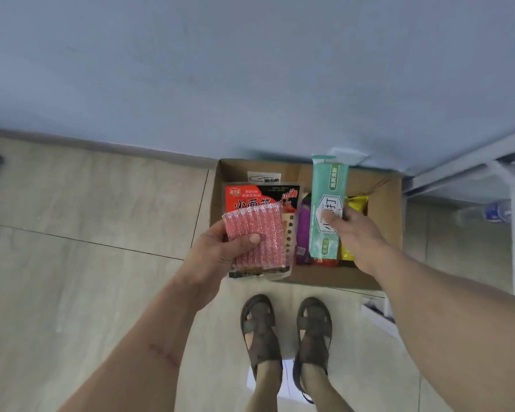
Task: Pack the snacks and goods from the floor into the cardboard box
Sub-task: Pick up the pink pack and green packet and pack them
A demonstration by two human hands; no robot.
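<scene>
Your left hand (220, 251) grips a pink pack (254, 236) and red packet (262, 203) over the box (393, 203)'s left side. Your right hand (357, 230) clasps the green pack (327, 203), upright inside, near the wall.

So the cardboard box (393, 203) sat on the floor against the wall, right in front of the person's feet. The left hand (217, 251) held a stack over the box's left side, a ridged packet (257, 233) on top of a bigger snack pack (262, 200). The right hand (359, 233) gripped a long box (327, 203) over the middle. Two pouches stood inside, one (304, 230) between the hands, one (358, 203) just beyond the right hand.
</scene>
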